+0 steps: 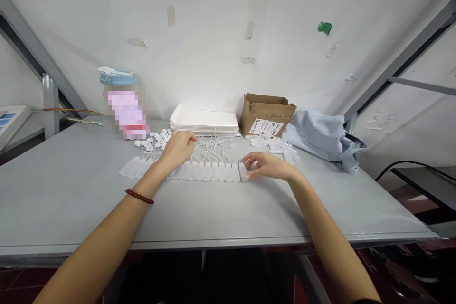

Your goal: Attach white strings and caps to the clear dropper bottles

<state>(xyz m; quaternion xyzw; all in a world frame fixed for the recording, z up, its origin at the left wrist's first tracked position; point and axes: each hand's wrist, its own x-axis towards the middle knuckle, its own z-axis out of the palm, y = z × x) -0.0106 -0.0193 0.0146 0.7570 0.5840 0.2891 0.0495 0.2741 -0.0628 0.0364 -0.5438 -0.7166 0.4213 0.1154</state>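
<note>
A row of translucent white plastic tags [208, 172] with thin white cords lies side by side across the table. My right hand [269, 166] is at the row's right end, with thumb and fingertips about the last tag [242, 171]. Over the cords [213, 147] behind the row, my left hand [180, 146] is closed, its fingers curled together. What its fingertips hold, if anything, is hidden. The left forearm covers part of the row. Small white plastic pieces [148, 143] lie in a heap beyond the left hand. Loose clear tags [274, 144] lie beyond my right hand.
Against the wall stand a stack of white paper sheets or envelopes [206, 122] and an open cardboard box [267, 116]. A light blue cloth [313, 135] lies at the right. A blue-lidded container [119, 78], partly blurred, is at the back left of the grey table [213, 218].
</note>
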